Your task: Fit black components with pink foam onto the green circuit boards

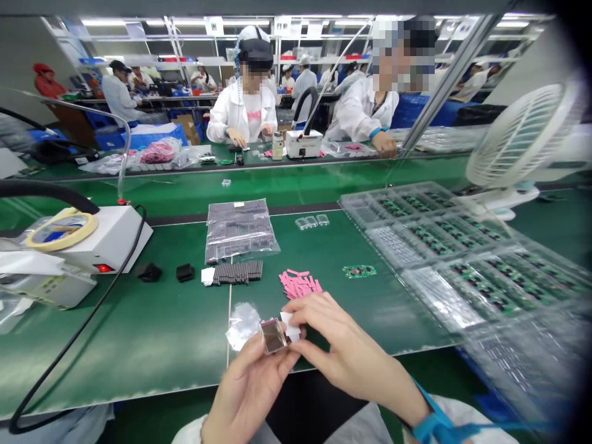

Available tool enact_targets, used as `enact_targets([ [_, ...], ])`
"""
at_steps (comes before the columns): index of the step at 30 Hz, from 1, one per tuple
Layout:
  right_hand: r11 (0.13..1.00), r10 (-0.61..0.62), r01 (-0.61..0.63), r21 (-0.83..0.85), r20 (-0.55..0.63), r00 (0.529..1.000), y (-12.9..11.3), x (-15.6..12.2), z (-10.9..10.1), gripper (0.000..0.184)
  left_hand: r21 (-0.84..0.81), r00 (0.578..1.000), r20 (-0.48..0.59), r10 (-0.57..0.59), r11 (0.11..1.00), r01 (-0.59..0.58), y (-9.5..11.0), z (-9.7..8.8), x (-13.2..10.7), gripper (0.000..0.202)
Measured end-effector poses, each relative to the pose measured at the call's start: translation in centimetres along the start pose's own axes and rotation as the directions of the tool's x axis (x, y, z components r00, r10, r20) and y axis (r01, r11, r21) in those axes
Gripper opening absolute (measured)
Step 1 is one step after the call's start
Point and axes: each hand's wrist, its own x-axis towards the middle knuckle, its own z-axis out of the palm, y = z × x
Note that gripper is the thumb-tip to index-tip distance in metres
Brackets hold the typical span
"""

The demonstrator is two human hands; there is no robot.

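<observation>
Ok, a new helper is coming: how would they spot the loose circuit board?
On the green table, find the clear trays at the right. Just left of them, and right of the pink strips, lies the circuit board. Unlike boards in the trays, it lies singly on the table.

Head-worn camera looks forward and down across the green bench (pixel 152 345)

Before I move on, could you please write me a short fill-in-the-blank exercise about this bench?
1. While the left hand holds a square part, the right hand holds a ____ slip.
2. The jumbled strips beyond the hands are ____.
3. From this view, the lone circuit board lies to the strips' ____.
4. The lit switch glows ____.

Missing words: white; pink; right; red.
</observation>
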Motion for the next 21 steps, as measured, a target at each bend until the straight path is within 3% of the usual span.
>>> enact_targets([
  [7, 1.0, -0.012, 0.012, -0.005, -0.021, 1.0, 0.3, -0.7, 1.3, 0.011, 0.02, 1.0, -0.019, 0.009, 1.0, -0.009, 0.1, 0.2, -0.1, 0.015],
  [14, 0.995, -0.078, 0.076, -0.065, -0.04, 0.996, 0.3, -0.7, 1.2, 0.018, 0.002, 0.996, -0.094, 0.009, 1.0, -0.009, -0.2, 0.2, -0.3, 0.015],
  [21, 0.945, -0.241, 0.223, -0.239, -0.049, 0.969, -0.3, -0.2, 1.6, 0.023, 0.057, 0.995, -0.098, 0.023, 0.998, -0.017, 0.2, -0.1, -1.4, 0.02],
])
